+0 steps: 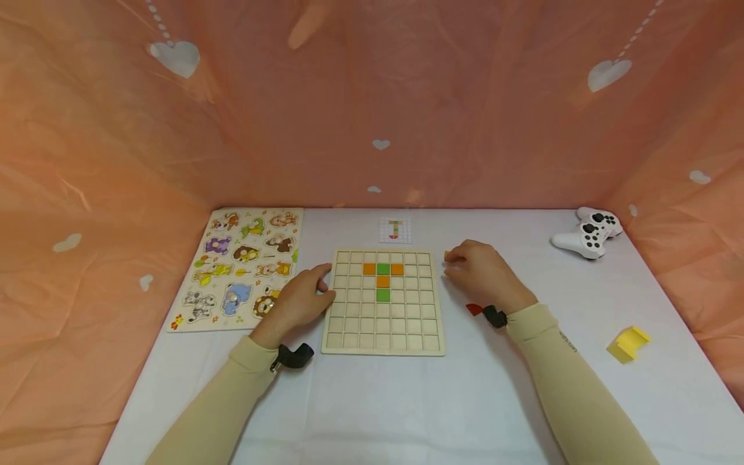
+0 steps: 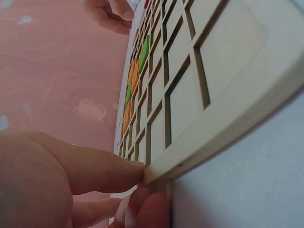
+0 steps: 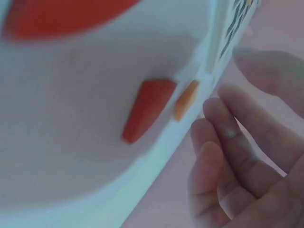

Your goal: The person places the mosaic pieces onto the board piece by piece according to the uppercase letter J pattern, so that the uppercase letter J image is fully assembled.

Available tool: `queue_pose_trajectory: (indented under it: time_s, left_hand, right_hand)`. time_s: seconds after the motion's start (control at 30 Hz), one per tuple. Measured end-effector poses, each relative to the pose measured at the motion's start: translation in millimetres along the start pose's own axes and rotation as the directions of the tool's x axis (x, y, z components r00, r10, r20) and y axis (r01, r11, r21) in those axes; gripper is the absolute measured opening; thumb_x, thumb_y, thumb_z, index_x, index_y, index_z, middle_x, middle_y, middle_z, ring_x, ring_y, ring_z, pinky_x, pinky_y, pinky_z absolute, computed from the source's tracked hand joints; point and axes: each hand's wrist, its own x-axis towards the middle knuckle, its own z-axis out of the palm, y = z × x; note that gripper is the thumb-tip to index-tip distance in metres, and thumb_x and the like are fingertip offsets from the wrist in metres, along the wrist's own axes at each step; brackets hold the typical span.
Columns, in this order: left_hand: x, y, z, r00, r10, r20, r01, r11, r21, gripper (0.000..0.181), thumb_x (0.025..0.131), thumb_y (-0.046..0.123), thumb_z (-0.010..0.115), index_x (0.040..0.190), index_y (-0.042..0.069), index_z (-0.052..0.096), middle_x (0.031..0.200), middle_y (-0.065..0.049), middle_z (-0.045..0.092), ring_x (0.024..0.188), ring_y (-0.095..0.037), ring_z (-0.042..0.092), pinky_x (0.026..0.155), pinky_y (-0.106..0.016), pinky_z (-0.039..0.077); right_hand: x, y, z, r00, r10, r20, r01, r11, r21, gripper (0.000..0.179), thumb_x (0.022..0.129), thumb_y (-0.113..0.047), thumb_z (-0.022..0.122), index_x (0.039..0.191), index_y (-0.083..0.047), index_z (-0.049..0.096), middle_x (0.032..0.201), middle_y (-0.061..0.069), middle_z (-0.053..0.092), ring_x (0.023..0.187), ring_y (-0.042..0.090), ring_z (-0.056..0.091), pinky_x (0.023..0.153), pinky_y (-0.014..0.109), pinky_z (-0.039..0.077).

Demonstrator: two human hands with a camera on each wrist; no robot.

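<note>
A square wooden grid board [image 1: 383,344] lies flat, with orange and green tiles [image 1: 383,281] set in a T shape. At its left edge, my left hand [image 1: 299,300] grips the rim, thumb [image 2: 102,166] on top and other fingers tucked by the side. My right hand [image 1: 479,271] hovers right of the board, fingers loosely bent and nothing between them. Close to its fingertips lies an orange tile [image 3: 186,100]. Beside that tile is a red curved-edge piece [image 3: 149,109]; another red piece [image 3: 66,16] is partly cut off in the right wrist view.
Behind the board lies a small pattern card [image 1: 395,230] with a J-shaped figure. An animal peg puzzle [image 1: 232,271] is at left. On the right are a white game controller [image 1: 589,234] and a yellow block [image 1: 629,343]. A pink curtain [image 1: 372,97] encloses the white table.
</note>
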Motion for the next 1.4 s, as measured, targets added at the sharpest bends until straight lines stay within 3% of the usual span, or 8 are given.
queue_pose_trajectory:
  time_s: [0.27, 0.73, 1.4]
  left_hand:
    - [-0.6, 0.0, 0.4, 1.0, -0.001, -0.003, 0.001, 1.0, -0.006, 0.066, 0.101, 0.021, 0.069, 0.161, 0.002, 0.048, 0.107, -0.008, 0.067, 0.089, -0.021, 0.059, 0.078, -0.032, 0.045]
    - [-3.2, 2.9, 1.1, 1.0, 0.0, 0.001, 0.0, 1.0, 0.003, 0.066, 0.101, 0.021, 0.067, 0.161, 0.002, 0.048, 0.108, -0.009, 0.068, 0.093, -0.023, 0.06, 0.084, -0.037, 0.048]
    - [-3.4, 1.1, 0.3, 1.0, 0.013, -0.015, -0.013, 1.0, -0.001, 0.065, 0.101, 0.02, 0.068, 0.161, 0.002, 0.048, 0.108, -0.009, 0.069, 0.091, -0.021, 0.059, 0.081, -0.035, 0.046]
  right_hand:
    - [8.5, 14, -8, 0.997, 0.067, 0.04, -0.069, 0.997, 0.036, 0.031, 0.098, -0.016, 0.072, 0.126, -0.004, 0.078, 0.127, 0.015, 0.072, 0.108, 0.031, 0.067, 0.102, 0.049, 0.054]
    - [16.1, 27, -10, 0.992, 0.1, 0.074, -0.103, 0.994, 0.04, 0.033, 0.102, -0.022, 0.07, 0.129, -0.004, 0.075, 0.13, 0.014, 0.072, 0.119, 0.034, 0.066, 0.107, 0.053, 0.054]
    - [19.0, 18, -10, 0.993, 0.093, 0.075, -0.095, 0.995, 0.018, 0.027, 0.1, -0.017, 0.072, 0.121, -0.002, 0.079, 0.123, 0.015, 0.073, 0.107, 0.032, 0.065, 0.099, 0.049, 0.056]
